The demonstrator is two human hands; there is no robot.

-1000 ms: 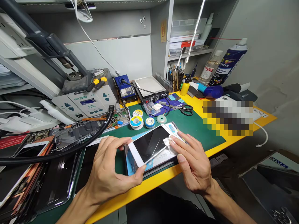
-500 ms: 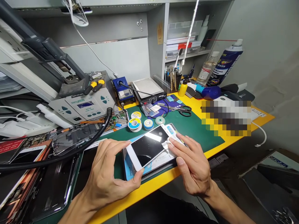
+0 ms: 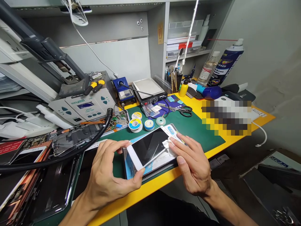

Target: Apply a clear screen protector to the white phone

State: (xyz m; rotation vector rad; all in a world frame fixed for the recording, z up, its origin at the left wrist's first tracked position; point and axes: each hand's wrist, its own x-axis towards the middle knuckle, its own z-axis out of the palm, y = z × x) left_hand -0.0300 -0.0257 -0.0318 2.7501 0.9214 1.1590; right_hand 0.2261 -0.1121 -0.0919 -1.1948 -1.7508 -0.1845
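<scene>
A white smartphone with a black screen lies tilted on a flat pad with a blue and white top at the table's front. My left hand grips the phone's near-left end by its edges, between thumb and fingers. Under the fingertips of my right hand is a small crumpled white wipe, pressed at the phone's right end. A streak shows on the glass beside the wipe. The fingers hide part of the wipe and of the pad.
Behind the phone stand solder spools, scissors and a hot plate. A thick black hose runs across stacked phone parts on the left. A rework station is behind them. Bottles and a spray can stand at back right.
The phone has tilted slightly, and the bright reflection on its screen is gone, with a thin streak now visible. Both hands keep nearly the same places.
</scene>
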